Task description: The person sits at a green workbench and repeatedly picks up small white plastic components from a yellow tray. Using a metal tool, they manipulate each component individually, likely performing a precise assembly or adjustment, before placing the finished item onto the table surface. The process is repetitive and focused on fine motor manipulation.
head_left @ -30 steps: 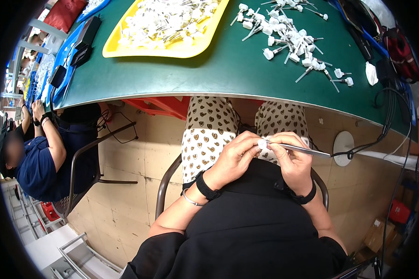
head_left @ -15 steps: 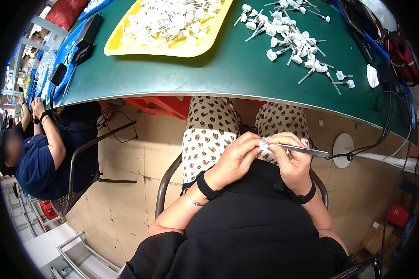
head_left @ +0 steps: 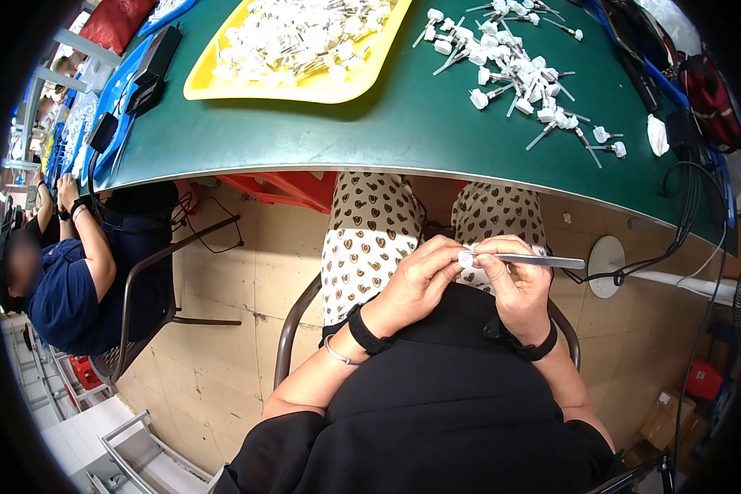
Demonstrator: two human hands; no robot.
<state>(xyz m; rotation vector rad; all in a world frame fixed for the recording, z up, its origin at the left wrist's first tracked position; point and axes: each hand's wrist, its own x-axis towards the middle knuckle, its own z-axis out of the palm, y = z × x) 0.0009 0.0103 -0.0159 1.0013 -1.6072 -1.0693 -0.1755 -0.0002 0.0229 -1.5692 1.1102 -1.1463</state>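
Above my lap, my left hand (head_left: pixel 424 276) pinches a small white plastic piece (head_left: pixel 467 258) between thumb and fingertips. My right hand (head_left: pixel 519 284) is closed on a slim flat metal tool (head_left: pixel 547 261), perhaps tweezers or a knife, whose blunt end sticks out to the right. The tool's other end is hidden by my fingers, close against the white piece. Both hands meet at that piece. Beyond them, on the green table (head_left: pixel 305 136), lie scattered white plastic pieces with thin stems (head_left: pixel 539 82).
A yellow tray (head_left: pixel 337 89) heaped with similar white stemmed pieces stands at the far edge of view. Cables (head_left: pixel 687 214) hang over the table's right side. A co-worker (head_left: pixel 66 263) sits at the left beside a chair (head_left: pixel 140 288). Blue trays (head_left: pixel 123 103) lie at the far left.
The metal tool has tilted slightly, its outer end now a little higher. My hands hold almost the same place.
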